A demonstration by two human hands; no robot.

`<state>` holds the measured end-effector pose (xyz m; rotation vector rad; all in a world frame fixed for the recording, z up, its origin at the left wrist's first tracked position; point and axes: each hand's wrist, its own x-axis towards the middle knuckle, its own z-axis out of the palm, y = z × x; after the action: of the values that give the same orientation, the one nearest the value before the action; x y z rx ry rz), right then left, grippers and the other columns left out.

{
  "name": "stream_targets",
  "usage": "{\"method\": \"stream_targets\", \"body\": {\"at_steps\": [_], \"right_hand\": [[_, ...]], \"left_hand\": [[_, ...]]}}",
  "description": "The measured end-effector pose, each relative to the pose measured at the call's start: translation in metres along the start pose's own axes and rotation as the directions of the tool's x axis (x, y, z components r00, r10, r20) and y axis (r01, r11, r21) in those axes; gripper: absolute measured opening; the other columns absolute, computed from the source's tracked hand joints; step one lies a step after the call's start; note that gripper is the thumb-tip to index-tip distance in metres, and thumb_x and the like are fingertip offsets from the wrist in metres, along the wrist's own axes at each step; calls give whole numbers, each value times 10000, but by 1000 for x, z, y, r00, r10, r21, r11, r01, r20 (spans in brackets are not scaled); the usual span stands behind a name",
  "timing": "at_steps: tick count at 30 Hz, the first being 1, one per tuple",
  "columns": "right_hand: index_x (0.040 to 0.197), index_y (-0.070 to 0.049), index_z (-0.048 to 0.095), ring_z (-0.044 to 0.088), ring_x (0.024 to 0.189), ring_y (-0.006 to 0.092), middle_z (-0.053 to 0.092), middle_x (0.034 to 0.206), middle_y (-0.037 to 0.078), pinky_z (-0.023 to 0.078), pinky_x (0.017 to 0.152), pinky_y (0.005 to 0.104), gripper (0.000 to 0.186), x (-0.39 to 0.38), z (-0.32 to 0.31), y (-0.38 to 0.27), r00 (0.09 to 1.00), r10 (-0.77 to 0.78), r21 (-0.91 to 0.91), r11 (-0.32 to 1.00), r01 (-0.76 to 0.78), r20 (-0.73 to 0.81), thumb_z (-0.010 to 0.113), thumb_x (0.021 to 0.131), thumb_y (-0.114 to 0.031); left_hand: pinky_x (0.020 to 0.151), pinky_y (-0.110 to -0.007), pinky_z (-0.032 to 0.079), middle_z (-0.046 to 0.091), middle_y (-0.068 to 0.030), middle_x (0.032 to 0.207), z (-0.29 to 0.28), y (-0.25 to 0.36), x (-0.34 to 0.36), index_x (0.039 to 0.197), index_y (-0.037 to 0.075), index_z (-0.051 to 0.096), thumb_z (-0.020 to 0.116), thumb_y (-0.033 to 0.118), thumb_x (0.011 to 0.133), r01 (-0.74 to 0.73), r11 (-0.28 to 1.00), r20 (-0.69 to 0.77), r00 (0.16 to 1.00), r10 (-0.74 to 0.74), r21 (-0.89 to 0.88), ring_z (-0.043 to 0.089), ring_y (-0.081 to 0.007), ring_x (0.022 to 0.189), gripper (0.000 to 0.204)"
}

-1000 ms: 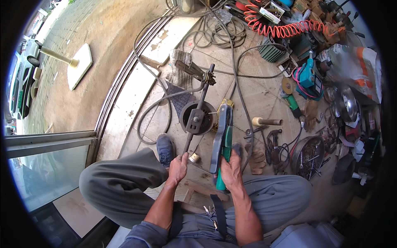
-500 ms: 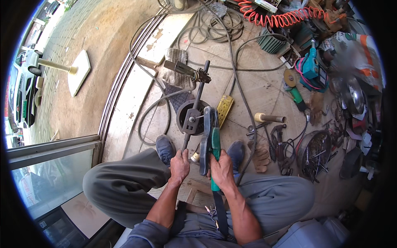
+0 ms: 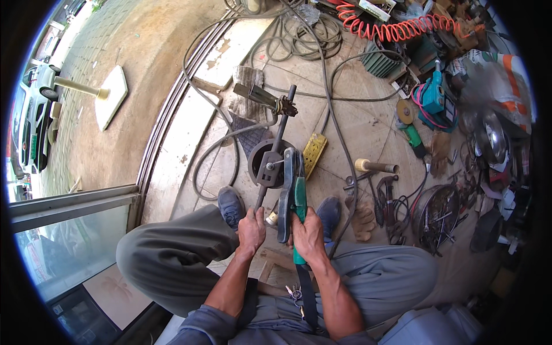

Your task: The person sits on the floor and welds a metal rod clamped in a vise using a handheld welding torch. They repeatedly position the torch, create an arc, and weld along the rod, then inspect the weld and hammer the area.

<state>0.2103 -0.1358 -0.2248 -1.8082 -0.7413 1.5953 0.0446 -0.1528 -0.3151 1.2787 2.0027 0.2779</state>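
Plainly, your left hand [image 3: 251,231] is closed around the lower end of a dark metal rod [image 3: 278,137], just below the frame's centre. That rod runs up through a flat metal bracket [image 3: 268,175] across a round, dark metal wheel [image 3: 257,163] near the centre, and a blackened metal clamp [image 3: 284,106] sits on its upper part. Your right hand [image 3: 308,232] is wrapped around a long green and dark-grey tool [image 3: 299,194], whose upper end overlaps the wheel's right edge; whether they touch, I can't tell. Rightward lies a yellow power strip [image 3: 314,154].
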Motion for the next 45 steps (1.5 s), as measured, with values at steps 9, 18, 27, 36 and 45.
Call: {"method": "stream_targets", "body": {"at_steps": [9, 18, 27, 36, 45], "right_hand": [[915, 11, 525, 572, 422, 157, 572, 564, 71, 445, 386, 326, 210, 8, 11, 33, 960, -261, -255, 939, 229, -98, 567, 999, -176], [920, 32, 535, 675, 642, 338, 626, 667, 191, 485, 585, 434, 286, 2, 15, 27, 974, -172, -169, 975, 146, -148, 641, 957, -231], [901, 35, 541, 672, 636, 322, 623, 662, 188, 491, 587, 440, 281, 4, 13, 17, 996, -33, -106, 994, 24, -88, 603, 969, -232], [940, 43, 560, 682, 677, 377, 637, 690, 224, 497, 621, 463, 287, 9, 17, 36, 986, -135, -204, 973, 113, -97, 597, 963, -240], [926, 39, 552, 667, 589, 318, 626, 653, 189, 489, 555, 438, 292, 2, 16, 19, 996, -51, -144, 989, 40, -75, 595, 971, -247]], "left_hand": [[659, -586, 471, 630, -319, 744, 1, -2, -1, 894, -28, 588, 483, 386, 1017, 5, 1000, 1, 1000, -5, -7, 625, -523, 746, 444], [680, -592, 480, 632, -327, 753, -2, -1, 0, 900, -11, 602, 489, 426, 1009, 26, 1000, 11, 1000, -26, -2, 626, -529, 755, 465], [697, -597, 479, 639, -327, 769, 2, -7, 2, 899, -13, 606, 462, 456, 1013, -6, 1000, 15, 1000, 6, 10, 627, -531, 770, 503], [681, -581, 474, 634, -324, 762, -3, -1, -1, 897, -26, 606, 468, 438, 1016, -2, 999, -2, 1000, 2, 39, 625, -524, 768, 498], [700, -592, 483, 643, -328, 775, -2, -4, -1, 907, -8, 612, 468, 455, 1011, -5, 1000, -3, 1000, 5, 18, 632, -530, 777, 496]]}}
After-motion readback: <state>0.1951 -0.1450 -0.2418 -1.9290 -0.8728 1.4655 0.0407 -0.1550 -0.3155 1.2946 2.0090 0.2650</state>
